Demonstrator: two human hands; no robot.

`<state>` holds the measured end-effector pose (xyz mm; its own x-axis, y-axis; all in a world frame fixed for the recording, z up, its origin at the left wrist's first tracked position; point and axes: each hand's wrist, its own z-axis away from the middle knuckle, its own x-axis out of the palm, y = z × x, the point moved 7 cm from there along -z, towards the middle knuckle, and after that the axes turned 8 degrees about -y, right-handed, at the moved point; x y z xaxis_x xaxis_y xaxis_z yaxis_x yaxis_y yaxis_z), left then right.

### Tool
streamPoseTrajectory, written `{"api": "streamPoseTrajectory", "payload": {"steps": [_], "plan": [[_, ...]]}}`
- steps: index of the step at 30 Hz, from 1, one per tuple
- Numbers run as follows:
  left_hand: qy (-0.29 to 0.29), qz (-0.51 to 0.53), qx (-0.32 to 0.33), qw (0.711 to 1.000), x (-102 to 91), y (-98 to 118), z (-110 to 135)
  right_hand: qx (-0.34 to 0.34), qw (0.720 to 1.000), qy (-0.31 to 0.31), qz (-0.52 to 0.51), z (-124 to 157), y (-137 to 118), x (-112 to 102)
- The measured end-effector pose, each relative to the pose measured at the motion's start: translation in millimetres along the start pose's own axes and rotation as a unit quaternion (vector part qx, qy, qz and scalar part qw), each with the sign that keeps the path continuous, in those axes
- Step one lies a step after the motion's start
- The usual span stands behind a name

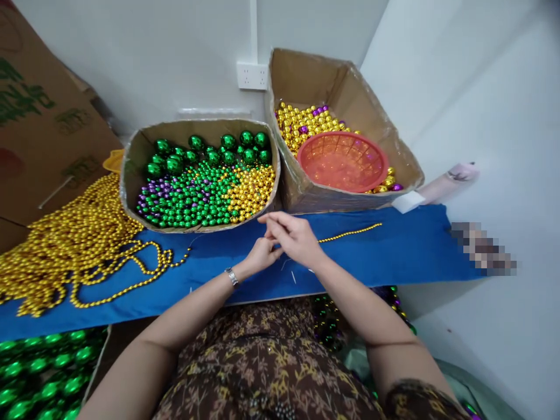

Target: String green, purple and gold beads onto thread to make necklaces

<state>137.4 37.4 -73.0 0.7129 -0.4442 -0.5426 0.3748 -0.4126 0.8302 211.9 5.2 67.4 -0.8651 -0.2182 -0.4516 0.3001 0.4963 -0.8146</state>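
My left hand [261, 255] and my right hand [295, 236] meet over the blue cloth [406, 251], fingers pinched together and overlapping. What sits between the fingertips is too small to make out. A short strand of gold beads [350, 234] runs out from behind my right hand to the right along the cloth. Fine thread ends show just below the hands. To the left, a long gold bead strand [109, 298] loops out from a big heap of gold bead strands [65, 239], its loose end trailing toward my left wrist.
Behind my hands stands a cut-down box [131, 198] of green, gold and purple beads. Right of it, a taller carton [350, 87] holds gold and purple beads and a red plastic basket [343, 163]. Large green beads [48, 367] lie below the table's left edge.
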Motion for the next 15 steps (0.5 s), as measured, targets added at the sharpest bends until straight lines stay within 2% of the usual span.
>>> {"api": "streamPoseTrajectory", "payload": {"steps": [4, 7, 9, 11, 13, 15], "plan": [[-0.02, -0.079, 0.001, 0.997, -6.3, -1, -12, -0.02, 0.992, 0.103, -0.068, 8, -37, -59], [-0.006, -0.075, -0.023, 0.997, -10.3, -2, -8, -0.026, 0.984, 0.154, -0.082, 16, -46, -81], [-0.006, -0.002, -0.025, 1.0, -8.3, 5, -2, -0.009, 0.984, 0.145, -0.103, 14, -40, -76], [-0.029, 0.122, -0.012, 0.992, -2.2, 21, 0, 0.007, 0.984, 0.117, -0.133, 5, -34, -62], [-0.085, 0.263, 0.006, 0.961, 6.1, 42, -1, 0.006, 0.982, 0.089, -0.166, -9, -34, -47], [-0.14, 0.34, 0.027, 0.93, 8.9, 63, -4, -0.016, 0.978, 0.07, -0.197, -25, -43, -39]]}}
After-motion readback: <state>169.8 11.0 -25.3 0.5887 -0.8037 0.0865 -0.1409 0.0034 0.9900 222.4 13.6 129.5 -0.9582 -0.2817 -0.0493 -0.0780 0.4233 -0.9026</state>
